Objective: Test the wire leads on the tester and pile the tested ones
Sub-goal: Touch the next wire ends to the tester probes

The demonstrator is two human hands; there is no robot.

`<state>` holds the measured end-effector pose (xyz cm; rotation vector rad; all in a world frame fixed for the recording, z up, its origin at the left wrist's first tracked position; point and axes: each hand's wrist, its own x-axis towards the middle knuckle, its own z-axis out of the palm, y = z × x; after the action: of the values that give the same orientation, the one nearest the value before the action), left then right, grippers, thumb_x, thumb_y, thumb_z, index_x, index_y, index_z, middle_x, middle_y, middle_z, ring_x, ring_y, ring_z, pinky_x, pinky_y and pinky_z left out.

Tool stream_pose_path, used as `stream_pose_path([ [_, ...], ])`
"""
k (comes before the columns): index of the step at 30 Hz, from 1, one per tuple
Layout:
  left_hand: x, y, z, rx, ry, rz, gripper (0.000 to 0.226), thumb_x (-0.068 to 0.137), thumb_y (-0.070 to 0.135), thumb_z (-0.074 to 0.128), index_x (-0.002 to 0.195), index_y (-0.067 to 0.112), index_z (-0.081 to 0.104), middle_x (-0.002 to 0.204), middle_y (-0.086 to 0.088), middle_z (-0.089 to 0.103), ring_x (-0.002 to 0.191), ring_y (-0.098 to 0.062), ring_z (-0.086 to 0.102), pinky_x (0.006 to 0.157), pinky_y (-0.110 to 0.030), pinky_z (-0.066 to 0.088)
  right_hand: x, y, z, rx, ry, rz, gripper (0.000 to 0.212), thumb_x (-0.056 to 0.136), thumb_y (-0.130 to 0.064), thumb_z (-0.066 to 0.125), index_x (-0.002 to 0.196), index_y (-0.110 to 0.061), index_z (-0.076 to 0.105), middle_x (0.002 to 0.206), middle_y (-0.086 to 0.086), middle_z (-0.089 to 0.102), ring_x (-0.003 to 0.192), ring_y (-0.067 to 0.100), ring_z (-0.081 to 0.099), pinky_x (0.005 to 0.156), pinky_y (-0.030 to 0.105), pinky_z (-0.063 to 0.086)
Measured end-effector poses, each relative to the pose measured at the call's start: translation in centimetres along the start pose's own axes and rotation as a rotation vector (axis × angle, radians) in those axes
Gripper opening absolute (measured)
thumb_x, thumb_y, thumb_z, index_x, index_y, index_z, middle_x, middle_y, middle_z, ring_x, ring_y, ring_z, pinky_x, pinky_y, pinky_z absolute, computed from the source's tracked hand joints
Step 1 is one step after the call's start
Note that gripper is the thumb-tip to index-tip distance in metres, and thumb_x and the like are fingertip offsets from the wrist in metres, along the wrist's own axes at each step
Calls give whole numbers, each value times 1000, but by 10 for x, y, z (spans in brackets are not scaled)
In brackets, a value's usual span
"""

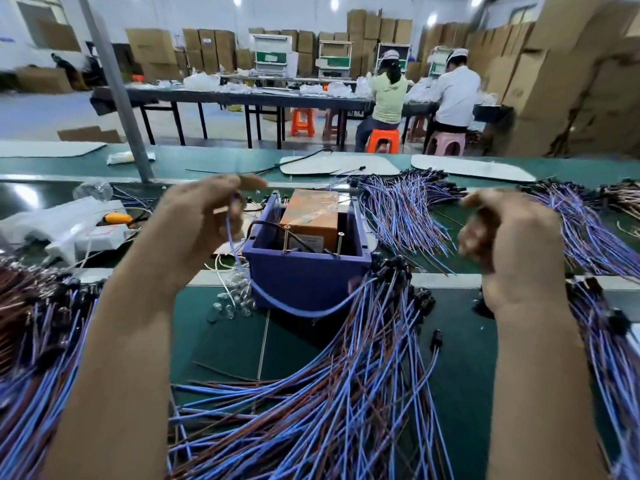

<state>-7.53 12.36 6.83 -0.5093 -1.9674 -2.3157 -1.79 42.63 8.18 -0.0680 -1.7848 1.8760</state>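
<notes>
The heap of blue and brown wire leads (329, 393) in front of the purple box (304, 282) is your biggest hazard. The blue lead (304, 311) you hold sags across the box's front face, and its far end runs into the black connectors (391, 268) at the box's front right corner. Lifting it could, I judge, drag neighbours along.

A left heap (38, 323) and a rear heap (405, 213) lie left and behind-right of the box. Nothing marks which is tested, so a lead dropped wrongly gets mixed in.

Your left hand (204, 216), above the box's left side, pinches the lead's upper end between thumb and fingertips. Your right hand (502, 237), raised to the box's right, has curled fingers, but blur hides whether they grip anything.

The open-topped box holds an orange block (308, 216), a black cable (273, 224) and two upright screws (286, 237), probably the contacts. A slack loop could snag them. Clear bulbs (232, 299) by the box's front left corner could be swept aside.
</notes>
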Motion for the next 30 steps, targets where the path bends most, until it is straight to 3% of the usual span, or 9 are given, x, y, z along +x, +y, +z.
stream_pose_path([
  [3,-1,-12,-5,554,-68,-225,27,94,20,55,81,20,79,50,9,47,46,-6,39,43,-15,36,-7,14,12,-358,-382,234,28,93,-9,50,71,-7,66,40,-7,37,36,9,32,35,16,26],
  [5,-3,-19,-1,703,-115,-314,26,93,16,58,77,17,78,48,8,46,43,-7,37,43,-17,33,-5,19,22,-570,-499,335,27,91,-7,53,69,-7,69,39,-5,36,37,12,32,36,18,26],
  [7,-1,-24,5,764,-88,-334,25,93,15,58,76,15,77,47,7,46,42,-8,36,44,-19,31,-10,31,37,-719,-548,306,28,88,-10,56,65,-14,70,39,-7,41,43,15,37,45,22,31],
  [13,2,-31,16,859,-22,-293,29,93,23,57,71,21,77,47,8,53,42,-6,41,54,-26,40,-10,50,57,-727,-437,157,25,92,-20,53,73,-20,70,51,-8,46,50,12,41,53,24,36],
  [20,3,-34,22,825,-53,-297,30,93,22,56,71,20,76,45,8,53,39,-2,41,51,-23,40,-8,52,56,-658,-470,167,24,93,-19,54,76,-17,72,49,-10,42,55,13,40,65,31,41],
  [30,-1,-24,22,810,-92,-328,29,95,20,56,74,17,76,44,7,52,38,-4,40,43,-16,37,-7,53,57,-631,-447,149,27,94,-14,52,72,-16,68,55,-4,45,54,16,41,62,33,37],
])
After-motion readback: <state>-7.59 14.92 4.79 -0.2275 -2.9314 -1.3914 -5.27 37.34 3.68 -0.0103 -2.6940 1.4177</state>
